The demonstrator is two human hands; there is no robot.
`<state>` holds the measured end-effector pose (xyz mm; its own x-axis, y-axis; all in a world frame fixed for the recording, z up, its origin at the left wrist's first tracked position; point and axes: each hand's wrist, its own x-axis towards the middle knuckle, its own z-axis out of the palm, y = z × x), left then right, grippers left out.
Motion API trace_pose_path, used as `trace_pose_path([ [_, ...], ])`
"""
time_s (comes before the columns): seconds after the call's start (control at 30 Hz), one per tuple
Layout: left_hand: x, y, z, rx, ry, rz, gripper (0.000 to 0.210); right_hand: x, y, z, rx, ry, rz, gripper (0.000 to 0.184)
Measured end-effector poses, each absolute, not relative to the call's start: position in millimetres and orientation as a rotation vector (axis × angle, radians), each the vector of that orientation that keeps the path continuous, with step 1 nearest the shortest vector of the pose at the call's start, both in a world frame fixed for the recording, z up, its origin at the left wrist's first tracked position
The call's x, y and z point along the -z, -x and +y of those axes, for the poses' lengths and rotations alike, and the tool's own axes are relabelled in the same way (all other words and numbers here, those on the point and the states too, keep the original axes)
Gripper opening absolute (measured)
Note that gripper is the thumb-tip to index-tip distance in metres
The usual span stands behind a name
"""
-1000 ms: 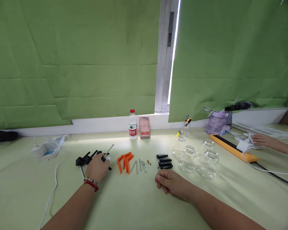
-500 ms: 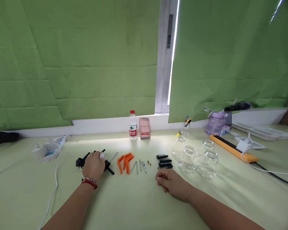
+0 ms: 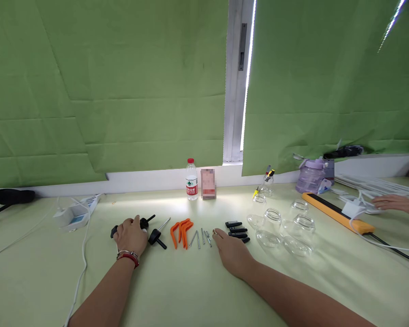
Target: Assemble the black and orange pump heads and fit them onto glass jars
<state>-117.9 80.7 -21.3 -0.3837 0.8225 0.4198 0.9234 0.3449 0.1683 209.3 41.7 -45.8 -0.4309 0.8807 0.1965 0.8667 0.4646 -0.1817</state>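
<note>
My left hand (image 3: 131, 236) is curled over several black plastic parts (image 3: 144, 223) at the left of the table, its palm hiding much of them. Just right of it lies another black part (image 3: 154, 236) with a handle and a metal rod (image 3: 164, 224). Orange bent pieces (image 3: 184, 230) and several metal bolts (image 3: 202, 236) are laid out between my hands. My right hand (image 3: 233, 254) reaches in from the right with fingertips together on a tiny brass-coloured piece (image 3: 215, 232). Beside its knuckles, black toothed clips (image 3: 237, 230) lie in a stack.
Glass jars (image 3: 271, 227) stand to the right, near an orange power strip (image 3: 337, 213) and a purple jug (image 3: 308, 177). A water bottle (image 3: 191, 181) and a box (image 3: 208, 184) stand at the back. Another person's hand (image 3: 395, 202) is at far right. A white cable (image 3: 83, 254) crosses at left.
My right hand has moved left and forward onto the small brass-coloured pieces. My left hand has shifted slightly on the black parts. Another person's hand has come in at the right.
</note>
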Motion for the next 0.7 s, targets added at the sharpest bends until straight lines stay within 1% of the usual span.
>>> trace_pose_path([
  [0.17,26.1,120.9,81.5,0.48,1.583,-2.366,0.057,39.6,-209.9,36.5,-0.079,1.504,-2.476,0.039],
  [0.37,21.8,117.1,80.0,0.442,1.658,-2.277,0.042,36.1,-214.5,26.0,-0.102,1.448,-2.563,0.027],
  [0.5,19.2,115.4,78.3,0.502,1.658,-2.228,0.035,37.8,-216.9,21.8,-0.085,1.344,-2.558,0.025],
  [0.7,8.2,109.7,72.4,0.612,1.643,-2.246,0.043,32.6,-215.0,18.8,-0.094,1.364,-2.534,0.026],
])
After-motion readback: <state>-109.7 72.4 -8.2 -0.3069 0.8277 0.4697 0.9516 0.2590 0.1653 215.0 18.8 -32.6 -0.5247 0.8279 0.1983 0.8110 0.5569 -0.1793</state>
